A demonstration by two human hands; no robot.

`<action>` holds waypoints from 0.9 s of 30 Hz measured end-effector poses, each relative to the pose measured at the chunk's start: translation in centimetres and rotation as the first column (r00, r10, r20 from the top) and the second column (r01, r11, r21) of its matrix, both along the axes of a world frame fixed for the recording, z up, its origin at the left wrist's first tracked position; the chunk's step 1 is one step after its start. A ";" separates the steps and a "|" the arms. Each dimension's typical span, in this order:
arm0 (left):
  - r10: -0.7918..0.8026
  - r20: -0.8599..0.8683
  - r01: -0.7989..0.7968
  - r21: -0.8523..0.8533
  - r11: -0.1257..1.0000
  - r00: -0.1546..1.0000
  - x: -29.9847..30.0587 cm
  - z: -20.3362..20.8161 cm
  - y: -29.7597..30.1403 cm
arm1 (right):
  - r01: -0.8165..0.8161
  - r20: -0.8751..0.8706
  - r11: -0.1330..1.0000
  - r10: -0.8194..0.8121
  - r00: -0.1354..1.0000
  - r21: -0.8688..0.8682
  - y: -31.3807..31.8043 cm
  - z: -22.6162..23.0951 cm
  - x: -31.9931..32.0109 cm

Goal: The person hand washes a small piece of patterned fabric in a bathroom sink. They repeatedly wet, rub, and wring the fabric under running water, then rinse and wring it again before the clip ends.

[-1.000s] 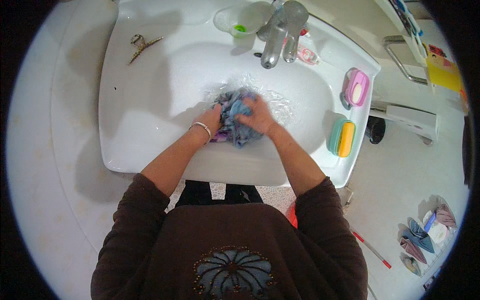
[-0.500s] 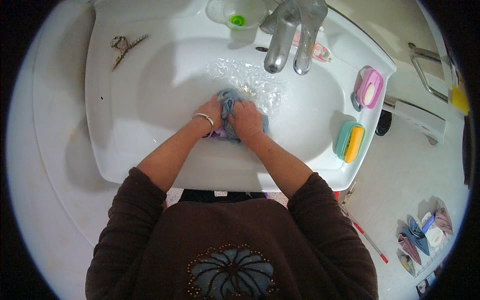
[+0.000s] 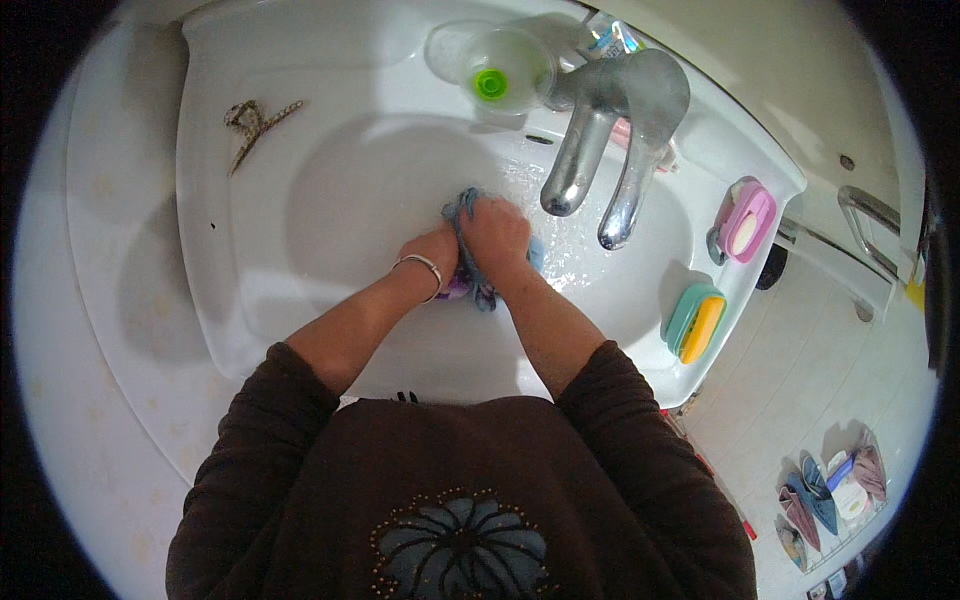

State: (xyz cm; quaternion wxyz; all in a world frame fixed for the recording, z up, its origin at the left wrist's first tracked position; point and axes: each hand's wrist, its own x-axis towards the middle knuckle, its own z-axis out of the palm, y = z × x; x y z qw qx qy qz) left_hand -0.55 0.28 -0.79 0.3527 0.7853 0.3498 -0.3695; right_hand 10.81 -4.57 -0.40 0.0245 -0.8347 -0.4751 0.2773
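My left hand (image 3: 432, 254) and my right hand (image 3: 495, 236) are closed together on a wet blue cloth (image 3: 484, 294) in the middle of the white basin (image 3: 380, 345). The right hand lies over the cloth with its fingers curled, the left presses against it from the side. Folds of the cloth poke out above, below and to the right of the hands. A purple patch (image 3: 455, 288) shows under the left wrist. Water ripples (image 3: 565, 235) glint just right of the hands. A silvery bracelet (image 3: 424, 268) circles my left wrist.
A metal faucet (image 3: 630, 120) reaches over the basin, beside a clear cup (image 3: 515, 65) with a green spot. A patterned claw clip (image 3: 250, 128) lies on the left ledge. Along the right rim stand a pink soap dish (image 3: 760, 218) and a teal one holding yellow soap (image 3: 702, 329).
My hands have drawn closer together and the cloth is bunched more tightly between them. The splashing spread of water has shrunk. The whole view has shifted, with the faucet lower in it.
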 end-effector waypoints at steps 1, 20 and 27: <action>0.015 0.015 -0.015 0.009 1.000 1.000 0.0 0.3 0.0 | 0.007 0.008 1.000 -0.007 1.000 -0.017 0.3 0.3 0.0; 0.069 0.729 -0.410 0.301 0.861 0.681 -7.3 12.4 1.9 | 0.796 -0.684 0.547 -0.477 0.551 0.260 -10.4 11.9 10.4; 0.278 0.889 -0.596 -0.008 0.803 0.363 -8.1 18.0 2.1 | 0.986 -0.970 0.127 -0.206 0.130 0.105 -10.2 20.2 10.5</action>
